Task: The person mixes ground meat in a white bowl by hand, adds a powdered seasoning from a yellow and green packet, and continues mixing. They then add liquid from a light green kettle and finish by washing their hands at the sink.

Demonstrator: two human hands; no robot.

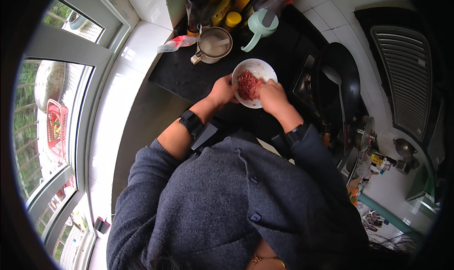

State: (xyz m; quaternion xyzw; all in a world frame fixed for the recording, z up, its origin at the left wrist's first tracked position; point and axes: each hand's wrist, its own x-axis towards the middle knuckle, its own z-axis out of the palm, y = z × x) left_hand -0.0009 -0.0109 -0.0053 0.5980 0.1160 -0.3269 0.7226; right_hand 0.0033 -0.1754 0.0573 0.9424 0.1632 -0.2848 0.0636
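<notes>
A white bowl (258, 65) rests at the near part of the black countertop (184, 76), with raw, red sliced meat (248, 85) inside. My left hand (224, 90) grips the bowl's left rim, its thumb at the edge and its fingers around the outside. My right hand (271, 95) reaches over the right rim, its fingertips down at the meat; they are blurred and partly hidden, so whether they pinch any meat is unclear. Beyond the bowl stand a lidded container (214, 44) holding a pale substance and a mint-green pitcher (262, 23) with a grey lid.
Bottles, one with a yellow cap (233, 19), crowd the counter's back corner beside a plastic bag (179, 43). To the right, a black wok (342, 82) with a ladle in it sits on the stove. A windowsill (117, 89) runs along the left.
</notes>
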